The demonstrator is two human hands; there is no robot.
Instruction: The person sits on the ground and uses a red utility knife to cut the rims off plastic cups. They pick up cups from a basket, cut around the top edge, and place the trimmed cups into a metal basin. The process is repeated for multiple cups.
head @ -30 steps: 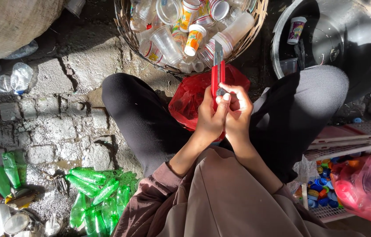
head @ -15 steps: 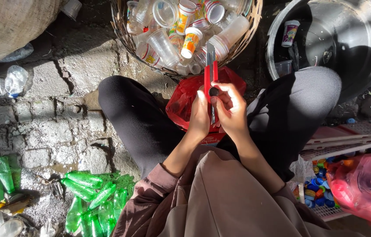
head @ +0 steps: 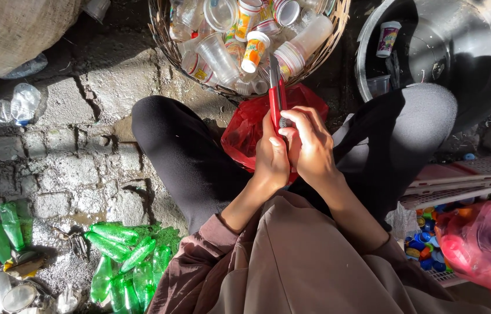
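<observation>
Head view, looking straight down at my lap: my left hand [head: 273,158] and my right hand [head: 309,145] meet above my crossed legs, both closed around a red-handled cutter [head: 277,96] that stands upright between them, its handle and grey blade rising past my fingertips toward the basket. My left fingers wrap the lower part of the handle; my right fingers fold over the same spot from the other side, the thumb lying near the slider (what else, if anything, is pinched between my palms is hidden, so I cannot tell). Directly beneath my hands lies a red plastic bag [head: 251,131], spread between my knees in black trousers. Beyond the cutter's tip sits a round woven basket [head: 164,35], heaped with clear plastic cups and small drink bottles [head: 254,51] with orange labels. To the upper right stands a large metal basin [head: 489,35], half in shadow, with one small labelled bottle [head: 388,38] resting at its inner wall. At the right edge lies a white slatted crate [head: 460,192], which holds coloured bottle caps [head: 425,247] and, partly over them, a bulging red sack [head: 484,244]. On the stone paving to my left lies a pile of flattened green bottles [head: 120,261], well apart from my hands, with two more green ones [head: 4,232] farther left and crushed clear bottles [head: 16,104] near a burlap sack [head: 7,29] at the upper corner.
</observation>
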